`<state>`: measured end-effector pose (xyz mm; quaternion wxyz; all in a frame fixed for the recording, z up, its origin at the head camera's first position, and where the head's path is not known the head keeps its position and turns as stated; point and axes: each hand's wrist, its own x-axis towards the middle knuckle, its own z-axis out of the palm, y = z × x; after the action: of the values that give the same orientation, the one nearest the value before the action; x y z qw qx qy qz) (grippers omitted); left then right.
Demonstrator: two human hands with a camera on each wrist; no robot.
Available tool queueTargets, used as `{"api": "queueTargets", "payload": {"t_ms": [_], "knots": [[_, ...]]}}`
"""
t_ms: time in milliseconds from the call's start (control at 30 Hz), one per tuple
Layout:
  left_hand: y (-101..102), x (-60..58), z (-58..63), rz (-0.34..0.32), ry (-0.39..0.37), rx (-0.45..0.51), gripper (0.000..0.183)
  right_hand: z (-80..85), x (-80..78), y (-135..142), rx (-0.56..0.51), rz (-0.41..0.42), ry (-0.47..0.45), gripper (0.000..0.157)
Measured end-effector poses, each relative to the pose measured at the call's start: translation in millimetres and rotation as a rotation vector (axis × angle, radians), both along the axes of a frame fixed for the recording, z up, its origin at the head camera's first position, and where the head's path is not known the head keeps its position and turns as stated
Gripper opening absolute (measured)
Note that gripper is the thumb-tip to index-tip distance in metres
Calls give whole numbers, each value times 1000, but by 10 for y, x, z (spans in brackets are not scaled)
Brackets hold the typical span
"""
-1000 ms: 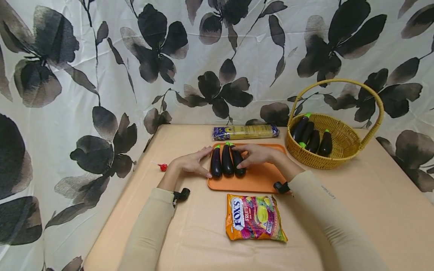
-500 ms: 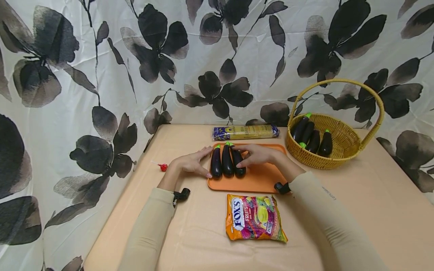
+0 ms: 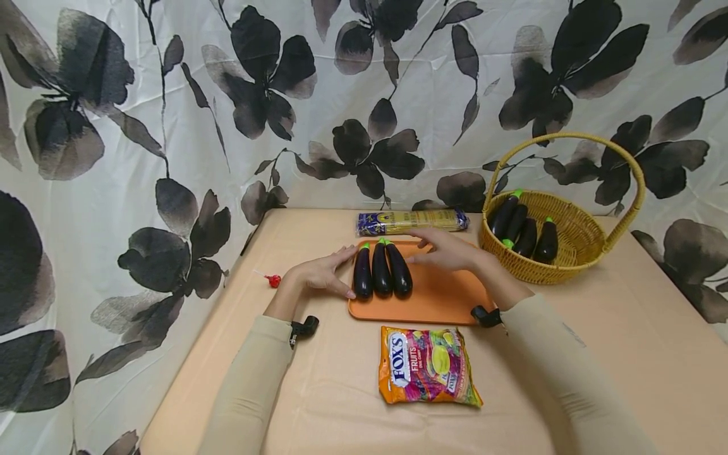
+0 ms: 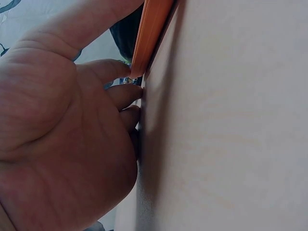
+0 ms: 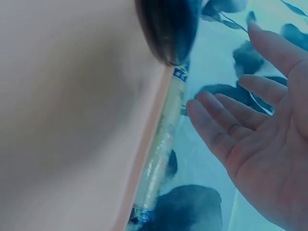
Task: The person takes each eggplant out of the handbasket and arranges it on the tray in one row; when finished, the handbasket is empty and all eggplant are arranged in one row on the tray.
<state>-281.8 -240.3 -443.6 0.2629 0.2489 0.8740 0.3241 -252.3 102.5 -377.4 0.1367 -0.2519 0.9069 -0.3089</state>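
Note:
Three dark purple eggplants (image 3: 382, 270) with green stems lie side by side on the left half of an orange tray (image 3: 443, 297). My left hand (image 3: 321, 273) rests at the tray's left edge, fingers spread, its thumb and fingertips right beside the leftmost eggplant. In the left wrist view the fingertips of that hand (image 4: 72, 110) meet the tray's rim (image 4: 147, 43). My right hand (image 3: 446, 249) hovers over the tray to the right of the eggplants, fingers relaxed and holding nothing. The right wrist view shows its open palm (image 5: 269, 139), apart from an eggplant (image 5: 171, 29).
A wicker basket (image 3: 569, 268) with a tall handle holds several eggplants at the back right. A pasta packet (image 3: 412, 222) lies behind the tray. In front is a Fox's candy bag (image 3: 428, 366). A red lollipop (image 3: 273, 280) lies at the left. Floral cloth (image 3: 364, 95) hangs behind.
My right hand has let go of the rightmost eggplant and moved up and to the right, away from it. The left hand and the eggplants have stayed in place.

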Motion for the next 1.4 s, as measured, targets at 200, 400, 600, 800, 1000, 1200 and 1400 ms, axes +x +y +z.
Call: {"api": "queueTargets", "payload": {"t_ms": [200, 400, 600, 800, 1000, 1200, 1400], "knots": [[6, 8, 4, 15, -9, 0, 131, 87, 64, 193, -89, -55, 94, 74], [4, 16, 6, 20, -13, 3, 132, 161, 129, 439, -185, -161, 173, 69], [5, 16, -3, 16, -17, -1, 132, 216, 218, 707, -288, -265, 234, 62], [0, 13, 12, -1, 0, -15, 131, 227, 312, 956, -368, -410, 258, 59], [-15, -2, 3, -16, 19, -8, 128, 185, 313, 1129, -461, -502, 259, 60], [-12, -11, -19, 6, 3, 10, 131, 224, 350, 1272, -565, -594, 231, 57], [-15, -6, -16, 2, -1, 11, 131, 189, 324, 1486, -524, -706, 158, 59]]}}
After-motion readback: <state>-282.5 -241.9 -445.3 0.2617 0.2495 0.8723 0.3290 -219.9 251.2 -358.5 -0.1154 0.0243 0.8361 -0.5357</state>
